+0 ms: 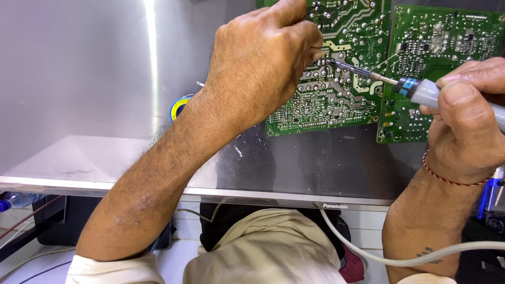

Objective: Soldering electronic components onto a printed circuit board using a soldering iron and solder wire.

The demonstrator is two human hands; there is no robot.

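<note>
Two green circuit boards lie solder side up on a metal panel: a larger one (336,89) and a smaller one (442,47) to its right. My right hand (465,121) grips a grey soldering iron (426,92), and its metal tip touches a joint on the larger board. My left hand (263,63) is closed over the same board, its fingertips pinching a thin solder wire (317,49) right beside the iron's tip. A red thread bracelet (447,179) circles my right wrist.
The boards rest on the shiny metal back panel (79,79) of a flat screen set, its front edge (294,197) near my lap. A yellow and blue solder spool (179,107) sits behind my left forearm. The iron's grey cable (379,255) runs lower right.
</note>
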